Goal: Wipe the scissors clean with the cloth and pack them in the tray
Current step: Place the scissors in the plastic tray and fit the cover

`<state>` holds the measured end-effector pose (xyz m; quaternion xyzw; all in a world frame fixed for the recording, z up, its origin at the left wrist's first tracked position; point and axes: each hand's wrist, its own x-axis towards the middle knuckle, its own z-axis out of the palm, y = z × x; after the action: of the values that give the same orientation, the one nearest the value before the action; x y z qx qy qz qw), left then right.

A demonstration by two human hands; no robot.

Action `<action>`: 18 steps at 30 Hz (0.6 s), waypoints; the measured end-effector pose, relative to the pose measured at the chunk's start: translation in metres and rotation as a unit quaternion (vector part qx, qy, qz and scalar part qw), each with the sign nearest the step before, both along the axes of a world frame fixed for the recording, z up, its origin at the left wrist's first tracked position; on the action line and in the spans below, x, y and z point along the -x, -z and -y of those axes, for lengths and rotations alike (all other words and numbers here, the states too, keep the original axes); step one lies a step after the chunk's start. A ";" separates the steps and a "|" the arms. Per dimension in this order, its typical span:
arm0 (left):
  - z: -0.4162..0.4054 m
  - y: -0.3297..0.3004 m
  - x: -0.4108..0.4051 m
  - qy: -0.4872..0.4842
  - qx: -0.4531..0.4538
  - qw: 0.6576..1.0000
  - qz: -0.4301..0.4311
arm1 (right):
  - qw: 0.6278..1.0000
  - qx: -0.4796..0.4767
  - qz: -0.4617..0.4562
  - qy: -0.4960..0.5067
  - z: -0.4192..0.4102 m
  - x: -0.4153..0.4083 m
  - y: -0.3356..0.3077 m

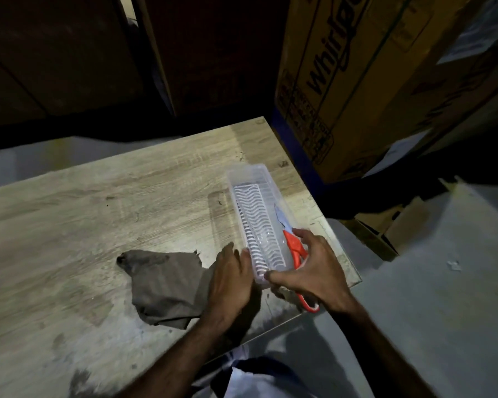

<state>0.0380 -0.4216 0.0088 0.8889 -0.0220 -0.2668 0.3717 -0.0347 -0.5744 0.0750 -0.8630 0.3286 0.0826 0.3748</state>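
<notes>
A clear plastic tray with a white ribbed insert stands near the table's right corner. Orange-handled scissors lie along its right side, blades pointing away inside the tray, one handle loop sticking out past the near end. My right hand grips the tray's near end, fingers over the scissor handles and thumb on the near rim. My left hand rests flat against the tray's near left side, its heel on a crumpled grey-brown cloth lying on the table.
The wooden table is stained; its right edge lies just past the tray. A large cardboard appliance box stands behind on the right. A smaller open carton sits on the floor to the right.
</notes>
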 end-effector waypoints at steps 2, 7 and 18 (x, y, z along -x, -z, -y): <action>-0.006 0.001 -0.003 0.010 0.030 0.999 -0.010 | 1.000 -0.003 -0.005 -0.010 -0.006 0.005 0.001; -0.004 0.010 -0.003 0.043 0.035 0.998 -0.029 | 0.997 0.053 -0.010 -0.052 -0.015 -0.002 -0.004; -0.008 -0.011 -0.007 -0.132 0.193 0.968 -0.088 | 0.997 0.046 0.030 -0.050 -0.020 -0.006 -0.029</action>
<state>0.0454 -0.4131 0.0202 0.7687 0.0773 -0.2834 0.5682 -0.0286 -0.5541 0.1041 -0.8968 0.2771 0.0599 0.3397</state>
